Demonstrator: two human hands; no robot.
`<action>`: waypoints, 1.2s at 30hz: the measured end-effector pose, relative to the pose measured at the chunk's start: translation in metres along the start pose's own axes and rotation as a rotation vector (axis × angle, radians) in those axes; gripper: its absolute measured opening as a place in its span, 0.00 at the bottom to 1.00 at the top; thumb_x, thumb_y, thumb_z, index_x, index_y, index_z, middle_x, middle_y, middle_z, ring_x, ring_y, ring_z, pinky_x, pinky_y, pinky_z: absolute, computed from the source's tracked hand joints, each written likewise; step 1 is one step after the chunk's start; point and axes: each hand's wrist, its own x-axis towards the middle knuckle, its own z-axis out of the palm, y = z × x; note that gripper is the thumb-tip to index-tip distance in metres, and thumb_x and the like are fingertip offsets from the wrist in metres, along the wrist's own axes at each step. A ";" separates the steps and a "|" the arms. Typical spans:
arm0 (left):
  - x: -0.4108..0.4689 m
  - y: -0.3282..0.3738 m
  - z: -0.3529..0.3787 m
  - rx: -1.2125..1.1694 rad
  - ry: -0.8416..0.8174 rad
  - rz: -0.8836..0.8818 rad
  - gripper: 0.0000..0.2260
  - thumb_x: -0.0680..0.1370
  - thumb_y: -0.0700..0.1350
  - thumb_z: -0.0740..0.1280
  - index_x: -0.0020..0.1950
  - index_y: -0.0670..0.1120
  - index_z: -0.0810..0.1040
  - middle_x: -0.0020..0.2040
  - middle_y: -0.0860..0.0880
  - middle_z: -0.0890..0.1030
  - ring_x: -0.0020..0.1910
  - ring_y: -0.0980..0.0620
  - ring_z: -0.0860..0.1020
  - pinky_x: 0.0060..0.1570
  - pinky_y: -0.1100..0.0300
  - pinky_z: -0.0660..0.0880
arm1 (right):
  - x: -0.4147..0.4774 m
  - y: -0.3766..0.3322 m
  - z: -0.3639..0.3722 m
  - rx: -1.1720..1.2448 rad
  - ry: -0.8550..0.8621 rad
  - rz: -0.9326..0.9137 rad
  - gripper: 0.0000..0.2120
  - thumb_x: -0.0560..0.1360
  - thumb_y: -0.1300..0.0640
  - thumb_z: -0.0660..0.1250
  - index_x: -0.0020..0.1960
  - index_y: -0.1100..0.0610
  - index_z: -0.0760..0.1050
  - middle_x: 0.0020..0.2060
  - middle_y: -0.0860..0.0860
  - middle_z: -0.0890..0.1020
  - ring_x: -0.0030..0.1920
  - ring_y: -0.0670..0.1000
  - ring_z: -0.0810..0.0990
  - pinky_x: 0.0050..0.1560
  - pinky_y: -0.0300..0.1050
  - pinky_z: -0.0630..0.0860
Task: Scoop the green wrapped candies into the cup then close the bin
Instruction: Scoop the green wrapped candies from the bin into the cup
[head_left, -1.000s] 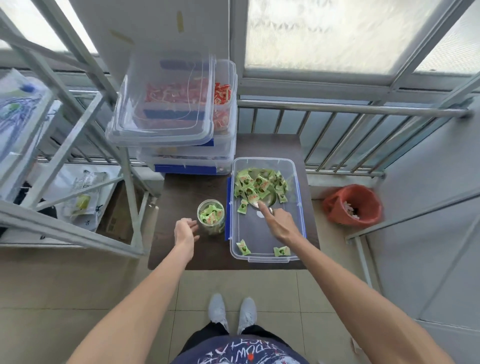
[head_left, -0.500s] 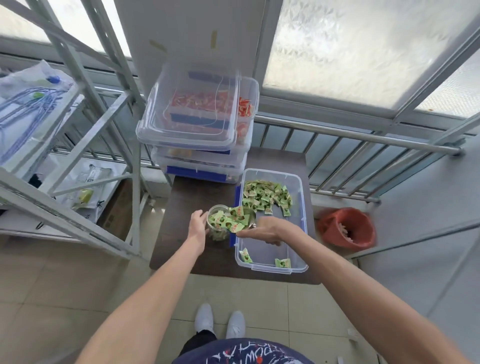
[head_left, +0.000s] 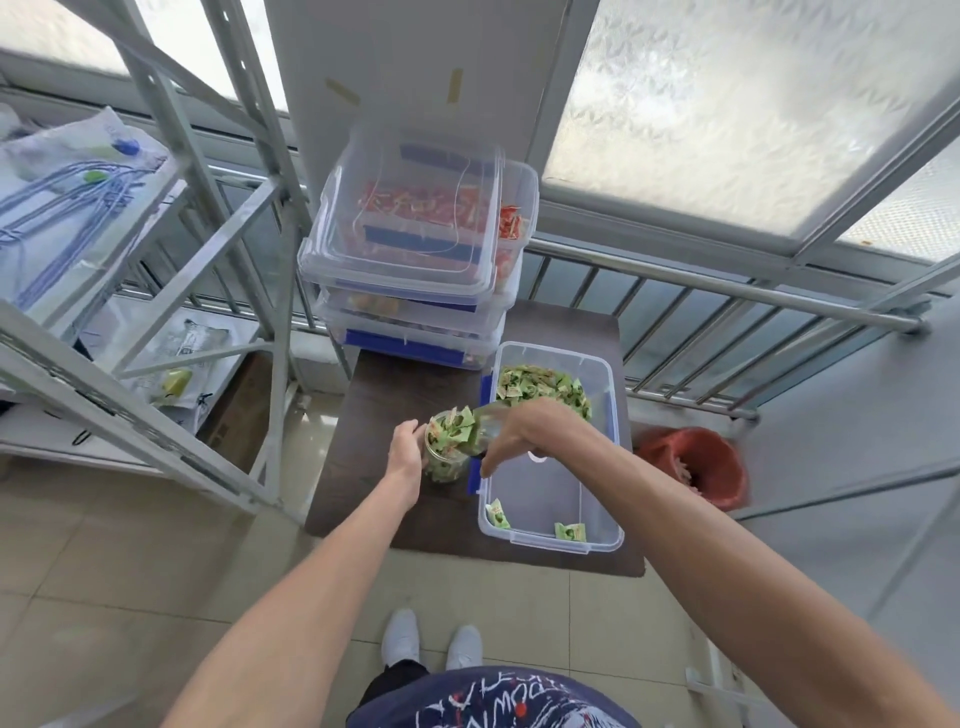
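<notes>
The pour is under way: the right hand (head_left: 519, 431), clenched on a metal scoop (head_left: 488, 415), tips green candies (head_left: 460, 428) into the cup (head_left: 444, 457), at 9 o'clock of the open bin (head_left: 597, 540) and wrapped by the left hand (head_left: 408, 449); next, probably, fetching the lid.

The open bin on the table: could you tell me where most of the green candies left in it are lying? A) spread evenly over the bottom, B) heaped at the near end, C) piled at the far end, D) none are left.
C: the green candies are piled at the far end of the open bin, with only two loose ones at its near edge.
</notes>
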 end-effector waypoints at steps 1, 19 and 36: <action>0.000 0.000 0.000 -0.004 -0.003 -0.004 0.20 0.83 0.48 0.53 0.73 0.44 0.67 0.72 0.47 0.75 0.67 0.47 0.75 0.61 0.55 0.68 | -0.003 0.000 -0.002 -0.023 0.011 -0.007 0.36 0.77 0.36 0.65 0.80 0.49 0.61 0.69 0.53 0.77 0.64 0.56 0.79 0.62 0.48 0.73; 0.000 0.002 -0.007 0.003 -0.030 -0.016 0.22 0.84 0.48 0.52 0.77 0.44 0.63 0.73 0.45 0.73 0.70 0.46 0.73 0.61 0.54 0.67 | 0.012 -0.029 0.030 -0.074 0.207 0.120 0.29 0.70 0.47 0.79 0.66 0.59 0.77 0.63 0.55 0.79 0.62 0.56 0.80 0.57 0.49 0.80; -0.012 0.007 -0.011 0.007 -0.028 -0.033 0.22 0.84 0.48 0.51 0.78 0.43 0.62 0.74 0.45 0.72 0.72 0.44 0.70 0.64 0.54 0.64 | 0.026 -0.038 0.054 -0.042 0.314 0.130 0.17 0.78 0.63 0.68 0.66 0.61 0.76 0.64 0.55 0.79 0.62 0.56 0.80 0.53 0.46 0.78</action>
